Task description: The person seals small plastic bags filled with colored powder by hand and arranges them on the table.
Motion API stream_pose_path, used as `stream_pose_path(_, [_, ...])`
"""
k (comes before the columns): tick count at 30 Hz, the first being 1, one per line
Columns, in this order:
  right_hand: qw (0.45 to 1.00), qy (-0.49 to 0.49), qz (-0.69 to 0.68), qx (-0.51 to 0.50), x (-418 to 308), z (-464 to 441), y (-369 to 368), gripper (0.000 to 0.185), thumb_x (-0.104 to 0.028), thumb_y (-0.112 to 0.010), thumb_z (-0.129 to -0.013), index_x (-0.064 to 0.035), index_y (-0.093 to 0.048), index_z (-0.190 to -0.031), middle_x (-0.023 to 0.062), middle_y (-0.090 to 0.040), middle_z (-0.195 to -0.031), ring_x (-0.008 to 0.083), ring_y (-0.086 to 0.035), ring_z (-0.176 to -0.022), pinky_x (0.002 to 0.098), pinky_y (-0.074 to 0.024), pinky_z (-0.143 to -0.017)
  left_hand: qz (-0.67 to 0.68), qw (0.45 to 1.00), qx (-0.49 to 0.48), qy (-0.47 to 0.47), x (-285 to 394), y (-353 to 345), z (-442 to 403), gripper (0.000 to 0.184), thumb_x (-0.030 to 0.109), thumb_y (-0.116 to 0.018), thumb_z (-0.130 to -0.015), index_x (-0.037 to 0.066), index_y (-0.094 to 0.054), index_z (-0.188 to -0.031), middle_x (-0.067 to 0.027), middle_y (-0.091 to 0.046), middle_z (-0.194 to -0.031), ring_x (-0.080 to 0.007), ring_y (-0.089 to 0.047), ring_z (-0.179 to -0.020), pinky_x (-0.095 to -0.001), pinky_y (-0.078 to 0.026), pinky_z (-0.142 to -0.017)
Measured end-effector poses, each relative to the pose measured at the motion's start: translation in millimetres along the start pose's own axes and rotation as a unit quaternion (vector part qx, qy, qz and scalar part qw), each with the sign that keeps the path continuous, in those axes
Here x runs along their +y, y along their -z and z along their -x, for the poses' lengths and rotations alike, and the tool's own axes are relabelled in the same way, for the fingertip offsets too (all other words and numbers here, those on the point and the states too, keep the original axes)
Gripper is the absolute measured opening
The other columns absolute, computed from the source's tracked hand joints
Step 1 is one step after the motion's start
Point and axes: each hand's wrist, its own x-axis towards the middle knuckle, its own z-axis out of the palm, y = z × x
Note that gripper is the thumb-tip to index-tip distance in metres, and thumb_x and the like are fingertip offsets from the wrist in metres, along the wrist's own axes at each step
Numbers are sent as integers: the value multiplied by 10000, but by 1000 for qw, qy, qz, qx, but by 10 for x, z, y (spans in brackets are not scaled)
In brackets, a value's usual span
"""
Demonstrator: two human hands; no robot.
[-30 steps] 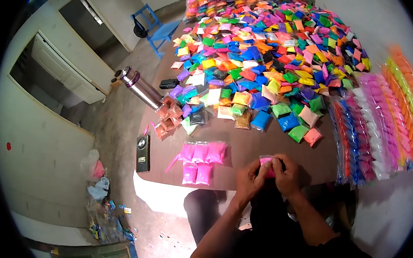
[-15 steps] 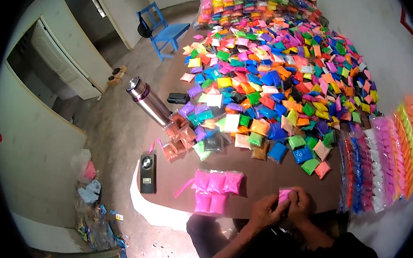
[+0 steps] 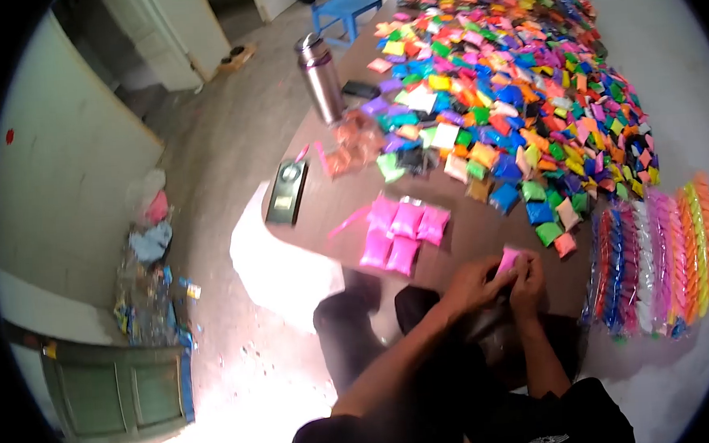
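A small bright pink packet (image 3: 508,258) is held at the table's near edge by both hands. My left hand (image 3: 472,286) grips it from the left, and the fingers of my right hand (image 3: 527,278) are closed on its right side. Just left of the hands, several pink packets (image 3: 403,220) lie grouped in two rows on the brown table (image 3: 473,238), with a pink strip (image 3: 350,221) at their left. Beyond my hands, loose packets such as an orange-red one (image 3: 565,245) and a green one (image 3: 548,233) mark the near end of a large multicoloured pile (image 3: 518,106).
On the table's left stand a steel thermos (image 3: 321,81) and a dark rectangular device (image 3: 288,193), near reddish-brown packets (image 3: 354,144). Long clear sleeves of coloured packets (image 3: 649,260) lie at the right edge. A blue chair (image 3: 346,9) stands behind; litter (image 3: 149,242) lies on the floor.
The camera view has tilted down, so the table and hands appear higher in the picture. Both hands still hold the pink packet, its angle slightly changed.
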Motion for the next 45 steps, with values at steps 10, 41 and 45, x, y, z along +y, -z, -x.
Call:
stream_pose_path(10, [990,57,-22,-127,-242,51,37,225,-218,-568,-1043,-13,-644,-1095,71,-671,-964,151,-624,-903,299,-507,-796,-75,995,69,6,-105,34,371,290,270,-643,-999,3,-696,-1100,-182,-731,-917,-251,-721,-830,-379,-548,-753])
stream_pose_path(41, [893,-95,-172,-405,-484,1283,-787,139,-105,-660,-987,0,-701,-1068,-13,-656,-894,53,-574,-771,222,-466,-688,78,944,282,155,-199,569,2102,215,182,-654,-1014,9,-686,-890,49,-586,-767,-37,-510,-700,-213,-403,-620])
stream_pose_path(45, [876,-155,-203,-409,-413,1366,-766,156,-122,-652,-995,-2,-696,-1084,-5,-669,-905,57,-592,-803,229,-487,-711,78,945,276,158,-220,532,2144,214,191,-648,-1013,-5,-706,-948,31,-633,-797,-46,-551,-726,-217,-440,-640])
